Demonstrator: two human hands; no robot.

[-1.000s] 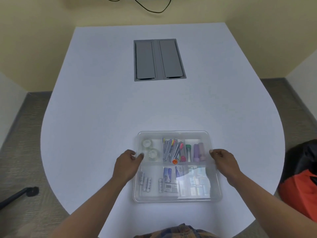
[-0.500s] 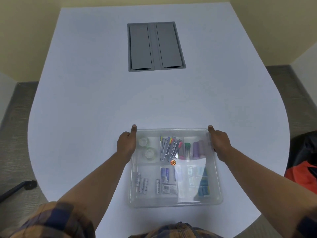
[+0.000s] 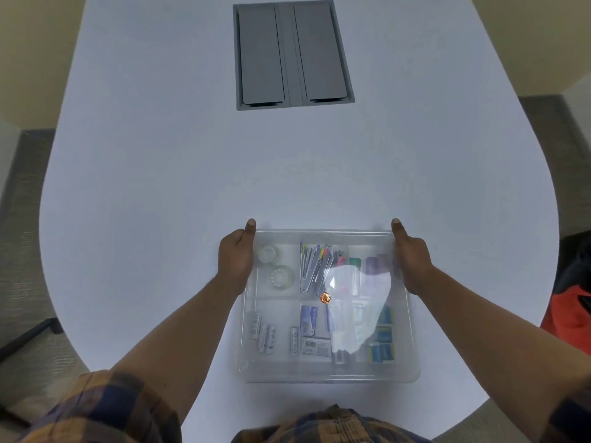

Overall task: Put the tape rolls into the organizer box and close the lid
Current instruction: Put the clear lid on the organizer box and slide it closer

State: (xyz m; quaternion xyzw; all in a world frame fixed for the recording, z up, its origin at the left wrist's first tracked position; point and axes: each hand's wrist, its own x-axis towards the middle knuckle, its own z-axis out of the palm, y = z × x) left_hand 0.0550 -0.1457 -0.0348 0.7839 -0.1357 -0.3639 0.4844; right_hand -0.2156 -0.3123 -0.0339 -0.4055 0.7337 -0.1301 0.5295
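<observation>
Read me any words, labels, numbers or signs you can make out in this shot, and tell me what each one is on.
None can be read as text.
Barcode label on a small white pack in the organizer box: bars show, digits too small.
Batteries: dark markings, blurred.
Blue and white packet: print too blurred.
Blue and white packs at the right: unreadable.
Tape rolls: no text visible.

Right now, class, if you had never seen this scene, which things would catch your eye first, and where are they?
The clear organizer box at the near edge of the white table draws the eye, with a left hand and right hand pressed against its far corners. Inside, two tape rolls sit in the far left compartment, and a small orange dot glows near the middle. Farther off, a grey twin-flap panel is set into the tabletop.
</observation>
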